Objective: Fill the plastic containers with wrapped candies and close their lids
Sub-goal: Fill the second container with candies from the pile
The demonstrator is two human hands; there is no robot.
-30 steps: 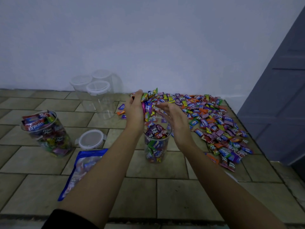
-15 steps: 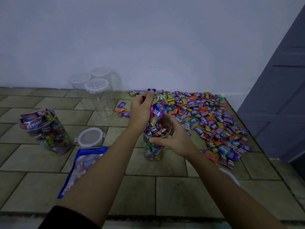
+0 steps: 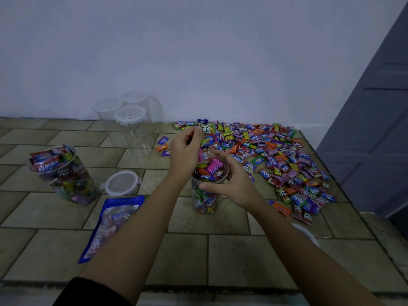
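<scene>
A clear plastic container point(image 3: 204, 200) stands on the tiled floor in the middle, filled with wrapped candies up to its rim. My right hand point(image 3: 229, 181) wraps around its upper part from the right. Just above the mouth, my left hand point(image 3: 186, 149) holds a few candies, with some slipping down into the container. A large pile of wrapped candies point(image 3: 276, 155) spreads over the floor behind and to the right. At the left stands a full, lidless container point(image 3: 63, 176), with a loose round lid point(image 3: 121, 183) lying near it.
Three empty lidded containers point(image 3: 132, 129) stand by the white wall. A blue candy bag point(image 3: 110, 221) lies flat at front left. A grey door point(image 3: 375, 129) closes off the right side. A white object point(image 3: 305, 234) peeks out behind my right forearm.
Both hands came down from a cupped scoop of candies above the container. My right hand moved onto the container's side; my left stays over the mouth and the fill level rose.
</scene>
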